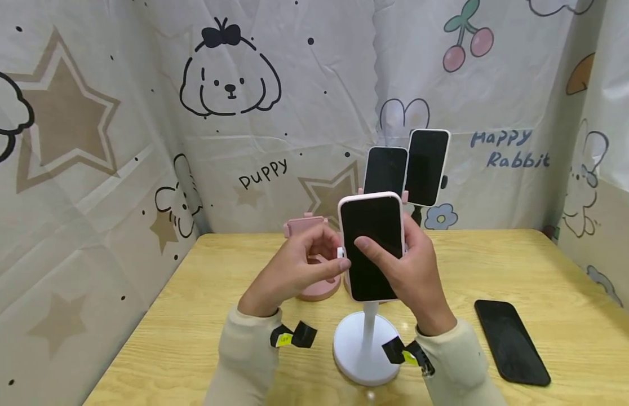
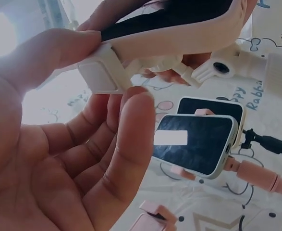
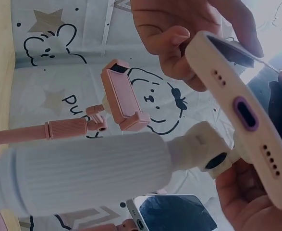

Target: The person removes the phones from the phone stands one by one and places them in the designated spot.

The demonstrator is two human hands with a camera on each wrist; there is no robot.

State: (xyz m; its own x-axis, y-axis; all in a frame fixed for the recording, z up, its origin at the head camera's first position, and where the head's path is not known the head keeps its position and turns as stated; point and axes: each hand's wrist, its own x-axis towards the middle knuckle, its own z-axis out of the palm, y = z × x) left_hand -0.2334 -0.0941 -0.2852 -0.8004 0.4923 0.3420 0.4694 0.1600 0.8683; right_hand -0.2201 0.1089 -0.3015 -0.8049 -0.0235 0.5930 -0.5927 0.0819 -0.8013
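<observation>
A phone in a pale pink case (image 1: 371,217) stands upright at the head of a white phone stand (image 1: 365,361), its dark screen toward me. My right hand (image 1: 418,270) grips the phone from the right, thumb on the screen and fingers behind. At the phone's left edge, my left hand (image 1: 299,268) pinches the stand's white clamp (image 2: 100,74) between thumb and index finger. In the left wrist view the thumb tip also meets the phone's edge, while the other fingers curl loosely below. The right wrist view shows the phone's charging port (image 3: 246,114) and the stand's ribbed neck (image 3: 97,168).
A pink stand with a bare holder (image 1: 304,224) is behind my left hand. Two mounted phones, one nearer (image 1: 385,169) and one farther (image 1: 427,169), rise behind the held one. A black phone (image 1: 512,341) lies on the wooden table (image 1: 193,338) at right. Patterned cloth (image 1: 314,73) walls the back.
</observation>
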